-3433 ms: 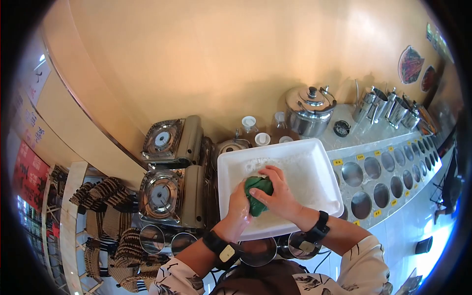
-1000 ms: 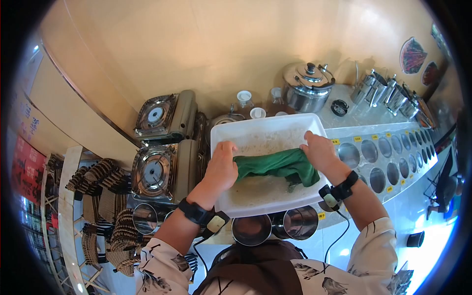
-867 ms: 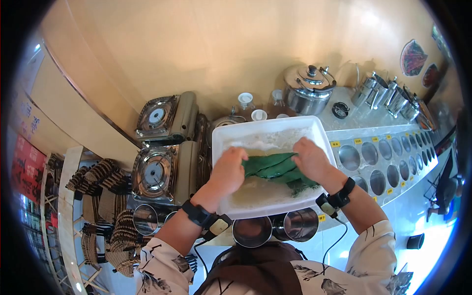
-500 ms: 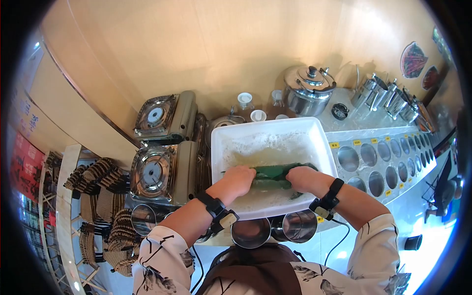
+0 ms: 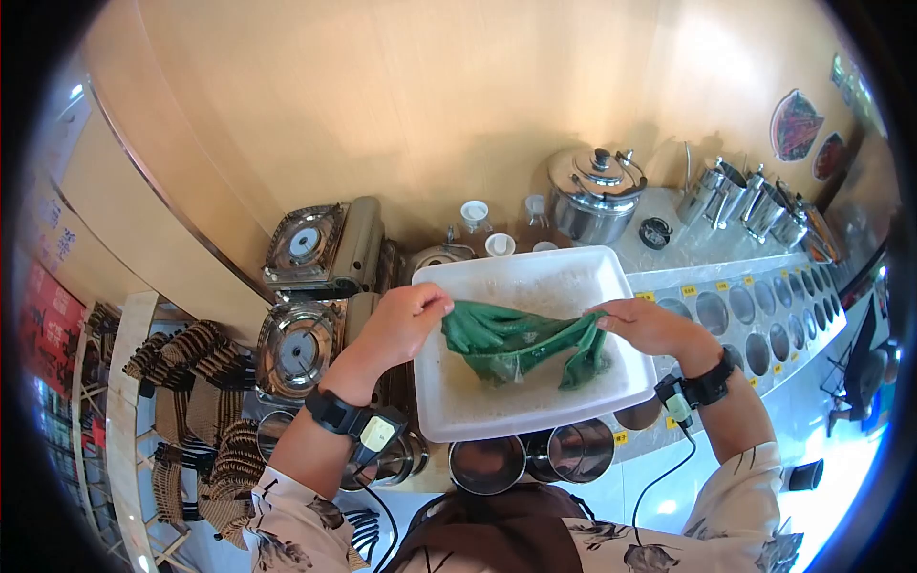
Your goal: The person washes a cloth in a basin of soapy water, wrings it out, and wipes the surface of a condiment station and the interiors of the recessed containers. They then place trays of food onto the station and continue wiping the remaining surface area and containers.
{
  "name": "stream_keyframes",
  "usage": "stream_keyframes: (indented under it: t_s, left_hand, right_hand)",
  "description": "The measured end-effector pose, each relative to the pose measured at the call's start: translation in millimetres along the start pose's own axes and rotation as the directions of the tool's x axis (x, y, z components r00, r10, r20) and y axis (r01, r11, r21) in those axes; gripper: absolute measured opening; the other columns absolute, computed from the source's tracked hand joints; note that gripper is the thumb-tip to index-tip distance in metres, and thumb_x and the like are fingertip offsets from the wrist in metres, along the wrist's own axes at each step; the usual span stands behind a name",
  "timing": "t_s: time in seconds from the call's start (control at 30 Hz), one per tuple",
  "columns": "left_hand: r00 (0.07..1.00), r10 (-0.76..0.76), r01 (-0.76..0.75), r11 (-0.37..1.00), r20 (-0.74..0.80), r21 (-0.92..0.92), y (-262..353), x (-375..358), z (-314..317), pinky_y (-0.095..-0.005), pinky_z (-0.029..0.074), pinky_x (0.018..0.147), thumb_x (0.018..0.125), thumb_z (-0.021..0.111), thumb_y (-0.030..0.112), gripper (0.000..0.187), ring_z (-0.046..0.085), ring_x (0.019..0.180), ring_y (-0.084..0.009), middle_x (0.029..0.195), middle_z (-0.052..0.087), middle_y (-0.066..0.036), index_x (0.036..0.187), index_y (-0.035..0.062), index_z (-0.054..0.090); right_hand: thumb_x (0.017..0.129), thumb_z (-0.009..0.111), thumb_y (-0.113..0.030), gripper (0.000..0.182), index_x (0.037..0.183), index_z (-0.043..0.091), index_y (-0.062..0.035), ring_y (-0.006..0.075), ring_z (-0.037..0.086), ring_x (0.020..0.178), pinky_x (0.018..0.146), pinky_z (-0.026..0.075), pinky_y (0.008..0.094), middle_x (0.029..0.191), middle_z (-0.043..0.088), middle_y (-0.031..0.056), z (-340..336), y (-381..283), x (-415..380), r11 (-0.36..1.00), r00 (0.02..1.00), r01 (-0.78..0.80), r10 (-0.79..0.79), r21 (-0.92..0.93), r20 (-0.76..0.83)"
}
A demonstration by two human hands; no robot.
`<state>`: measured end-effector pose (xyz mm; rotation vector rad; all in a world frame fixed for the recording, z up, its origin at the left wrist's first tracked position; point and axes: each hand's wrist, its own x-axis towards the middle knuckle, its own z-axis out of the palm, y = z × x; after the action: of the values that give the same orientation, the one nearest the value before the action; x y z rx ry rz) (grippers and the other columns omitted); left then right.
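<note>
A wet green cloth (image 5: 506, 346) hangs stretched between my two hands, sagging in the middle. My left hand (image 5: 406, 320) pinches its upper left corner above the basin's left rim. On the other side, my right hand (image 5: 650, 327) grips the cloth's right end between thumb and fingers, and a loose flap drops below it. Beneath the cloth is a white rectangular basin (image 5: 521, 425) with cloudy, sudsy water (image 5: 535, 282) in it. The lower folds of the cloth overlap the water in this view.
Two portable gas stoves (image 5: 301, 346) stand left of the basin. Behind it are a lidded steel pot (image 5: 594, 205) and small white-topped jars (image 5: 475, 215). Counter holes (image 5: 712, 312) with yellow labels run to the right. Steel canisters (image 5: 487, 465) sit along the near edge.
Both hands have risen from the water and moved apart, spreading the bunched cloth open above the basin.
</note>
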<state>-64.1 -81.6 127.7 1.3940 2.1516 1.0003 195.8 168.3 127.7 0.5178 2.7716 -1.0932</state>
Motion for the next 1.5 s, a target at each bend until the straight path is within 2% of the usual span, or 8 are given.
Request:
stream_keyframes:
  t_s: [0.3, 0.43, 0.6, 0.9, 1.2, 1.3, 1.37, 1.5]
  left_hand:
    - [0.986, -0.007, -0.010, 0.995, -0.164, -0.103, -0.2, 11.8, 4.7, -0.0295, 0.043, 0.063, 0.093, 0.059, 0.020, 0.022, 0.051, 0.068, -0.0115, 0.075, 0.060, -0.006, 0.095, -0.0022, 0.060]
    - [0.989, -0.136, 0.133, 0.990, 0.062, 0.048, -28.3, 7.1, 38.5, -0.0415, 0.049, 0.076, 0.088, 0.060, 0.024, 0.028, 0.063, 0.086, -0.0353, 0.091, 0.065, -0.021, 0.100, -0.0018, 0.061]
    - [0.996, 0.000, 0.009, 0.995, -0.085, 0.100, -33.3, -1.9, 75.3, -0.0437, 0.045, 0.091, 0.084, 0.065, 0.026, 0.040, 0.058, 0.104, -0.0399, 0.108, 0.061, -0.025, 0.111, -0.0021, 0.058]
    - [0.947, 0.035, -0.067, 0.994, 0.319, 0.088, -44.9, -7.8, 102.7, -0.0428, 0.042, 0.099, 0.077, 0.073, 0.030, 0.061, 0.052, 0.114, -0.0402, 0.121, 0.056, -0.026, 0.124, -0.0027, 0.051]
    - [0.920, 0.268, -0.310, 0.944, 0.286, 0.112, -65.4, 2.5, 125.6, -0.0417, 0.036, 0.106, 0.072, 0.078, 0.042, 0.085, 0.046, 0.123, -0.0374, 0.129, 0.050, -0.023, 0.136, -0.0005, 0.040]
    - [0.960, 0.071, -0.006, 0.972, 0.269, -0.236, -20.9, 8.0, 104.8, -0.0429, 0.047, 0.094, 0.078, 0.076, 0.032, 0.065, 0.057, 0.109, -0.0343, 0.119, 0.058, -0.018, 0.128, 0.0019, 0.049]
    - [0.926, -0.332, 0.341, 0.527, 0.180, -0.778, -8.0, 7.3, 100.9, -0.0408, 0.055, 0.080, 0.080, 0.072, 0.017, 0.045, 0.065, 0.095, -0.0301, 0.108, 0.064, -0.013, 0.119, 0.0035, 0.054]
    - [0.961, -0.270, 0.125, 0.232, 0.060, -0.965, -14.1, 9.7, 95.9, -0.0429, 0.057, 0.077, 0.074, 0.061, -0.007, 0.045, 0.065, 0.093, -0.0309, 0.109, 0.063, -0.015, 0.119, -0.0015, 0.053]
  right_hand:
    - [0.095, 0.052, -0.019, 0.027, 0.117, 0.062, -0.0050, 0.0254, 0.063, 0.091, 0.085, 0.048, 0.0348, 0.102, 0.068, 0.0151, -11.7, -4.8, -3.2, 0.997, 0.998, -0.036, 0.040, 0.061, -0.057]
    - [0.094, 0.053, -0.022, 0.030, 0.119, 0.060, -0.0066, 0.0334, 0.061, 0.101, 0.090, 0.047, 0.0384, 0.110, 0.065, 0.0175, 7.4, 6.7, 13.3, 0.993, 0.995, -0.046, 0.055, 0.106, -0.083]
    - [0.082, 0.069, -0.024, 0.075, 0.145, 0.030, -0.0127, 0.0422, 0.050, 0.119, 0.101, 0.042, 0.0444, 0.145, 0.031, 0.0281, 60.3, 22.0, 51.2, 0.960, 1.000, -0.002, -0.005, -0.279, -0.023]
    - [0.065, 0.073, -0.020, 0.043, 0.106, 0.066, -0.0069, 0.0359, 0.065, 0.092, 0.078, 0.051, 0.0446, 0.093, 0.068, 0.0189, 104.0, 4.4, 83.8, 0.953, 0.904, 0.072, 0.062, -0.294, 0.422]
    - [0.082, 0.068, -0.019, 0.024, 0.096, 0.057, -0.0020, 0.0277, 0.049, 0.114, 0.095, 0.041, 0.0368, 0.121, 0.050, 0.0138, 59.0, -58.2, 58.0, 0.844, 0.879, 0.470, -0.424, 0.258, -0.216]
    - [0.084, 0.068, -0.020, 0.028, 0.101, 0.057, -0.0012, 0.0241, 0.048, 0.114, 0.094, 0.042, 0.0366, 0.122, 0.049, 0.0129, 50.0, -72.6, 49.2, 0.761, 0.848, 0.502, -0.343, 0.409, -0.403]
    - [0.086, 0.068, -0.022, 0.030, 0.105, 0.057, -0.0008, 0.0232, 0.048, 0.114, 0.092, 0.044, 0.0376, 0.124, 0.048, 0.0136, 53.0, -70.1, 48.2, 0.727, 0.857, 0.479, -0.266, 0.492, -0.442]
    - [0.091, 0.062, -0.035, 0.048, 0.122, 0.049, -0.0016, 0.0196, 0.054, 0.102, 0.079, 0.050, 0.0342, 0.117, 0.055, 0.0123, 69.9, -48.8, 54.4, 0.667, 0.974, 0.006, 0.164, 0.745, -0.154]
